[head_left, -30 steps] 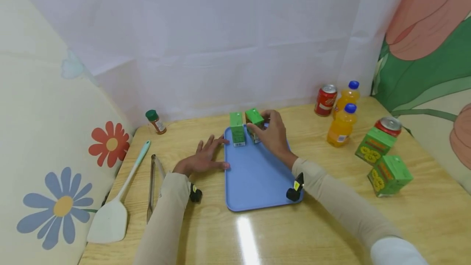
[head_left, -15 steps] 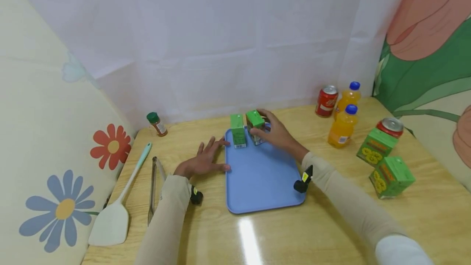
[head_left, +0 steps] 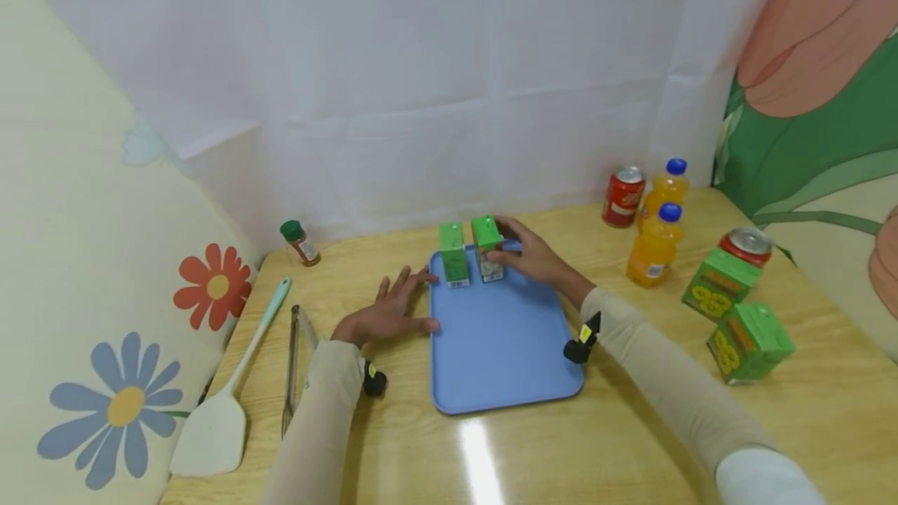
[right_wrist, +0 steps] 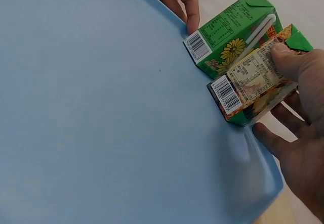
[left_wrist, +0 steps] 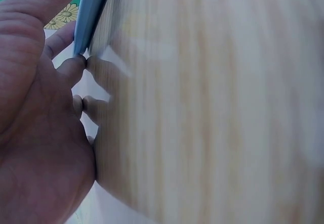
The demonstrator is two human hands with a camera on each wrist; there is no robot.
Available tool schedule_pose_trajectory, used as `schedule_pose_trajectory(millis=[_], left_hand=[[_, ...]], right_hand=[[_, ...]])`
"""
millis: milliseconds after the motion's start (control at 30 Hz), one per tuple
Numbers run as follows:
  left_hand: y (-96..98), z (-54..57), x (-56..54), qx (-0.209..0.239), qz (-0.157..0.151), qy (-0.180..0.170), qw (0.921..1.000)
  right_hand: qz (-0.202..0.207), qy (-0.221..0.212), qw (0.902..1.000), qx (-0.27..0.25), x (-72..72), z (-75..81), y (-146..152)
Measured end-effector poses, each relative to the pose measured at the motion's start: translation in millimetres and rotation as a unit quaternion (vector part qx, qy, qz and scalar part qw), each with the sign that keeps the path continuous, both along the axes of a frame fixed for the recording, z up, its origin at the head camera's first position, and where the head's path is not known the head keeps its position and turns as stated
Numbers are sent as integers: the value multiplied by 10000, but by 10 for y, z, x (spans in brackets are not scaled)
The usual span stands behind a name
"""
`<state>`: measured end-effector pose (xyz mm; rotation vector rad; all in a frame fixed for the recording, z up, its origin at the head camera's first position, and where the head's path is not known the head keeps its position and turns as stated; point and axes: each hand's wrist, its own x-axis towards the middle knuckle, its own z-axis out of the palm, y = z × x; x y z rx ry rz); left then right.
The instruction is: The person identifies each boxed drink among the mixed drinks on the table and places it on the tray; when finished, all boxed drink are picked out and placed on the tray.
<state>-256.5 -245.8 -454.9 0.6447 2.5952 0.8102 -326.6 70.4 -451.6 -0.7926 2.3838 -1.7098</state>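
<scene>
Two green drink cartons stand upright at the far end of the blue tray [head_left: 505,349]. The left carton [head_left: 454,257] has a straw on its side in the right wrist view. My right hand [head_left: 535,257] holds the right carton [right_wrist: 253,80], thumb on its printed face and fingers around the side and back. Little space separates the two cartons. My left hand [head_left: 386,314] lies spread at the tray's left rim, its thumb and a finger touching it. In the left wrist view, the left palm [left_wrist: 40,113] rests close to the wooden table.
On the right stand two more green cartons [head_left: 751,343], red cans [head_left: 623,199] and orange drink bottles [head_left: 654,248]. A white spatula [head_left: 213,431], metal tongs [head_left: 291,365] and a green-capped jar [head_left: 302,244] lie or stand left. A white sheet [head_left: 393,100] hangs behind.
The right carton has been turned and straightened beside the left one, shifting slightly right in view. My right hand has moved slightly right with it. The left hand stays at the rim.
</scene>
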Motion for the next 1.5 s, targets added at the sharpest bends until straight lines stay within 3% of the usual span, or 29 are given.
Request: schedule_pose_trajectory(millis=[333,533,733,967,1067,1267,1500], left_hand=[[3,22,3,54,-2,72,10000],[14,29,1,84,-19,81,9999],[0,44,7,80,-15,52,10000],[-46,47,-2,103,26,99,9999],[-53,37,-8,111,-1,102,9999],[-49,11,-15,107,18,68,9999],[-13,-3,9,51,-2,-37,10000]], right_hand=[[-172,35,9995,280,28,44,-21],[-52,165,9996,225,60,106,53],[-53,481,9988,-110,145,398,197],[136,872,9949,-488,426,1019,470],[84,967,9941,-489,514,1204,664],[-337,904,9950,-243,634,1375,1167],[-498,780,9938,612,986,1478,1797]])
